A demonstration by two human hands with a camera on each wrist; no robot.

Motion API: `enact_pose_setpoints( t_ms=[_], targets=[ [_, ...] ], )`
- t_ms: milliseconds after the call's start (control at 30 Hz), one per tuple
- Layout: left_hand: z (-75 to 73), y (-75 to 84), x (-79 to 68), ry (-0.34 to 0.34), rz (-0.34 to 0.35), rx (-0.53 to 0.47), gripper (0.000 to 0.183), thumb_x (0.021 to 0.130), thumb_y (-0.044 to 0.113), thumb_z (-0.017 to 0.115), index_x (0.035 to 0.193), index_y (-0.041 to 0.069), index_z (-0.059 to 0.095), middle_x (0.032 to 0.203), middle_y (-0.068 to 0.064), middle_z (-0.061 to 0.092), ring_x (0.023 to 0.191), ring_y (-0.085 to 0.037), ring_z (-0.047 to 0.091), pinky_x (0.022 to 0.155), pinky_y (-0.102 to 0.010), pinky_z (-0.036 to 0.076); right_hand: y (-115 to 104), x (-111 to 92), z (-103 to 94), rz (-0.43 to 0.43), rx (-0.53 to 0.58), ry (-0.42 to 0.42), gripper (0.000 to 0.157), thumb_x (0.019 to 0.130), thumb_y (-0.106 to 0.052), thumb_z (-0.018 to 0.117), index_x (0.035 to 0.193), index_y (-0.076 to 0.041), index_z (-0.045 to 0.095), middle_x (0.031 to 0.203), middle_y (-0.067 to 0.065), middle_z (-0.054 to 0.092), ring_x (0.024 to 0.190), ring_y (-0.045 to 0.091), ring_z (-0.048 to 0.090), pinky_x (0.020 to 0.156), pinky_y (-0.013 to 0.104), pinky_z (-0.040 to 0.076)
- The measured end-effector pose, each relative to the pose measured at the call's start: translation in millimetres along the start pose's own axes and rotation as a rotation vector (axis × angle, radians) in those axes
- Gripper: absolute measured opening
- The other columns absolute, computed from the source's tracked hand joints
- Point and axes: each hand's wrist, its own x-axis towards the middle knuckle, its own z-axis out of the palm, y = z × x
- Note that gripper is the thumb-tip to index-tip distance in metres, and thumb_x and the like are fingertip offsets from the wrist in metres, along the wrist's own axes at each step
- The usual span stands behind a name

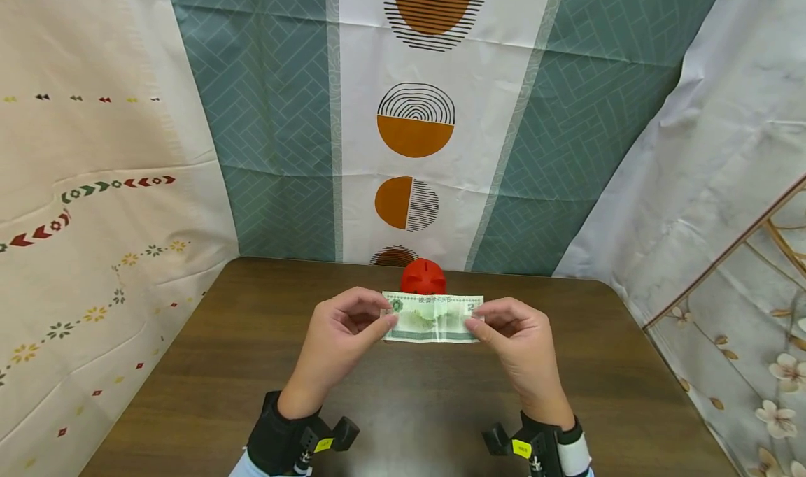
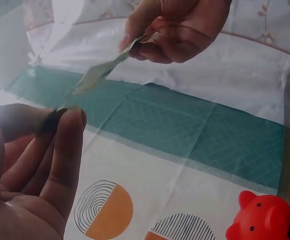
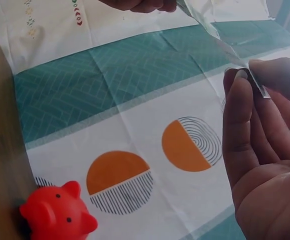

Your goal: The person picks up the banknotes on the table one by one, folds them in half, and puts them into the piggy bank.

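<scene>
A green banknote is stretched flat between both hands above the wooden table. My left hand pinches its left end between thumb and fingers. At the other end, my right hand pinches the note the same way. Directly beyond the note stands a red piggy bank, its lower part hidden by the note in the head view. Its snout, eyes and ears show in the right wrist view, where the piggy bank sits apart from the hand. Seen nearly edge-on, the banknote looks slightly wavy in the left wrist view.
The brown table has its far edge against a teal and white patterned curtain. Cream cloth with small motifs hangs at the left. White flowered cloth hangs at the right.
</scene>
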Motion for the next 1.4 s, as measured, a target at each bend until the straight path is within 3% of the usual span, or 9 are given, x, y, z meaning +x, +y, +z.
enact_pose_setpoints(
  t_ms=[133,200,400,500,700,967,1233,1400],
  targets=[
    [0.3,0.4,0.0,0.006,-0.018,0.009,0.040,0.087,0.003,0.080,0.123,0.010,0.063,0.086,-0.013,0.076,0.065,-0.018,0.065,0.063,-0.026,0.057,-1.4,0.7,-0.7,-0.018,0.028,-0.015,0.053,0.084,0.010,0.077,0.133,0.001,0.060,0.087,-0.004,0.077,0.070,0.010,0.065,0.062,0.020,0.056],
    [0.1,0.5,0.3,0.012,-0.039,0.013,0.038,0.087,0.005,0.081,0.121,0.009,0.066,0.085,-0.013,0.076,0.063,-0.021,0.067,0.062,-0.027,0.058,-2.4,0.9,-1.2,-0.009,0.021,-0.015,0.055,0.084,0.009,0.077,0.135,0.000,0.060,0.087,-0.005,0.077,0.071,0.008,0.066,0.062,0.019,0.055],
    [-1.3,0.4,1.2,0.032,-0.088,0.037,0.014,0.084,0.009,0.084,0.095,0.006,0.076,0.085,-0.013,0.076,0.060,-0.022,0.068,0.059,-0.030,0.060,-3.0,1.1,-4.5,0.034,0.013,-0.001,0.029,0.084,0.006,0.079,0.112,0.002,0.071,0.083,-0.003,0.076,0.070,0.008,0.068,0.060,0.022,0.056],
    [-1.5,1.0,1.5,0.033,-0.085,0.036,0.013,0.084,0.009,0.084,0.095,0.006,0.076,0.086,-0.013,0.077,0.060,-0.021,0.068,0.059,-0.031,0.060,-2.7,1.6,-5.6,0.037,0.014,-0.011,0.028,0.084,0.004,0.079,0.110,0.005,0.070,0.083,-0.001,0.076,0.069,0.009,0.067,0.060,0.022,0.056],
    [-1.5,2.2,1.2,0.037,-0.078,0.031,0.013,0.084,0.007,0.083,0.096,0.005,0.076,0.087,-0.014,0.077,0.060,-0.018,0.068,0.060,-0.032,0.060,-2.8,3.3,-6.1,0.025,0.025,-0.041,0.040,0.085,0.005,0.078,0.123,0.006,0.065,0.081,-0.002,0.075,0.071,0.008,0.064,0.062,0.019,0.054],
    [-0.5,1.1,0.4,0.040,-0.079,0.012,0.013,0.084,0.005,0.083,0.095,0.003,0.076,0.086,-0.015,0.076,0.059,-0.019,0.067,0.059,-0.031,0.060,-6.1,1.4,-5.0,0.086,0.045,0.016,0.012,0.084,0.000,0.082,0.092,0.004,0.073,0.085,0.005,0.075,0.064,0.014,0.066,0.060,0.027,0.059],
    [-0.2,0.1,0.3,0.044,-0.077,0.009,0.012,0.084,0.004,0.082,0.094,0.002,0.075,0.084,-0.017,0.075,0.058,-0.026,0.067,0.057,-0.031,0.060,-6.9,0.6,-4.5,0.104,0.053,0.006,0.007,0.086,0.004,0.077,0.092,0.003,0.074,0.086,0.001,0.074,0.066,0.015,0.067,0.060,0.026,0.058],
    [-0.5,-0.1,0.0,0.043,-0.073,0.009,0.012,0.084,0.004,0.082,0.094,0.002,0.075,0.083,-0.017,0.075,0.057,-0.021,0.067,0.057,-0.033,0.060,-6.9,0.5,-4.5,0.106,0.054,-0.001,0.006,0.087,0.004,0.076,0.093,0.002,0.074,0.085,-0.001,0.075,0.067,0.014,0.067,0.060,0.026,0.058]
  ],
)
